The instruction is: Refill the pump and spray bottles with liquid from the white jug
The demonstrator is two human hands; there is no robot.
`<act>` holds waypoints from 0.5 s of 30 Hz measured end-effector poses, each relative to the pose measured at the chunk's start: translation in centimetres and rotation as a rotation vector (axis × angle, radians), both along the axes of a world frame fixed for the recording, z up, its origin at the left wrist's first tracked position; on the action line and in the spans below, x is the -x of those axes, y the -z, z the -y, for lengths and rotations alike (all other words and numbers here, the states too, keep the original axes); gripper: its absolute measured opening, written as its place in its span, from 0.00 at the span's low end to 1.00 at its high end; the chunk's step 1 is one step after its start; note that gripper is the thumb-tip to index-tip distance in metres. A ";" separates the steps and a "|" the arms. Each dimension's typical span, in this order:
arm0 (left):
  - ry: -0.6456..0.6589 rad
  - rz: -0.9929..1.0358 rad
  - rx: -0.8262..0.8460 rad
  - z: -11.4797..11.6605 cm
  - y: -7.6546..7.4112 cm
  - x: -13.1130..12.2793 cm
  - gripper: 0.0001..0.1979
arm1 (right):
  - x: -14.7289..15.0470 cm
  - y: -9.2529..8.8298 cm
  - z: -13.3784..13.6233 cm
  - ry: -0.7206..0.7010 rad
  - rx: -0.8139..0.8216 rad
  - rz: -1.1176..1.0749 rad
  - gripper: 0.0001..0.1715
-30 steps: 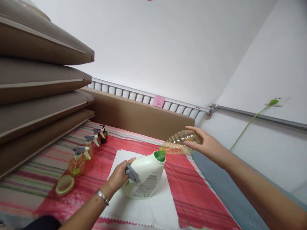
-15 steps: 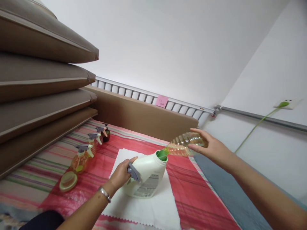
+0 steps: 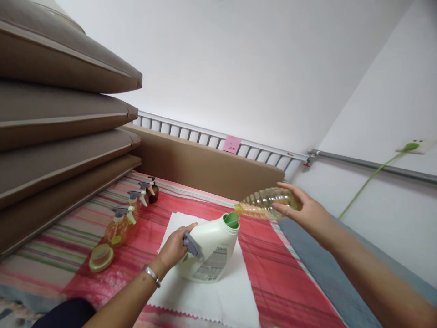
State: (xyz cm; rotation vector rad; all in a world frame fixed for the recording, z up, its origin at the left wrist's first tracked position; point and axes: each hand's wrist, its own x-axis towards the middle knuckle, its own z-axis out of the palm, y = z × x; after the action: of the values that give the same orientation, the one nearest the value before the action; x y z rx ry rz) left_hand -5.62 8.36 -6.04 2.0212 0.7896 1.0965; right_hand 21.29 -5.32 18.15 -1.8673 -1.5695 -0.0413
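A pale green-white detergent jug [image 3: 208,246] leans to the right over a white cloth, its green-lined mouth facing up and right. My left hand [image 3: 175,248] is closed around the handle side of the jug. A grey spray-trigger head [image 3: 191,244] shows at its fingers; how it is held is partly hidden. My right hand [image 3: 296,202] grips the base end of a clear ribbed bottle [image 3: 264,204], which lies nearly level with yellowish liquid inside. The bottle's neck is just above and right of the jug mouth, slightly apart from it.
Several spray bottles [image 3: 116,230] stand in a row at left, with a round pale green cap [image 3: 101,258] in front. The white cloth [image 3: 235,291] lies on a red striped cover [image 3: 276,273]. Stacked brown cushions [image 3: 68,109] rise at left; a brown board [image 3: 205,164] stands behind.
My right hand has drawn the ribbed bottle slightly right and up, so its neck has come away from the jug mouth. The jug and left hand stay almost in place.
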 end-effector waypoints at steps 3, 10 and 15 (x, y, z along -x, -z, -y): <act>0.002 -0.006 -0.002 -0.1 0.0 0.0 0.33 | -0.1 0.5 0.0 0.009 0.000 -0.029 0.37; 0.002 -0.009 0.009 -0.5 0.0 0.0 0.33 | -0.8 2.3 0.2 -0.007 -0.051 -0.259 0.40; 0.004 0.014 0.036 -1.0 0.5 0.0 0.35 | -1.7 4.1 0.5 -0.012 -0.109 -0.385 0.37</act>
State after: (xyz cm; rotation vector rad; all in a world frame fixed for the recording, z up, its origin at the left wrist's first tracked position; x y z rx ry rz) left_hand -5.62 9.32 -6.58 1.9822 0.7933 1.0851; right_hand 23.04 -5.78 14.02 -1.6634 -1.2853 0.2210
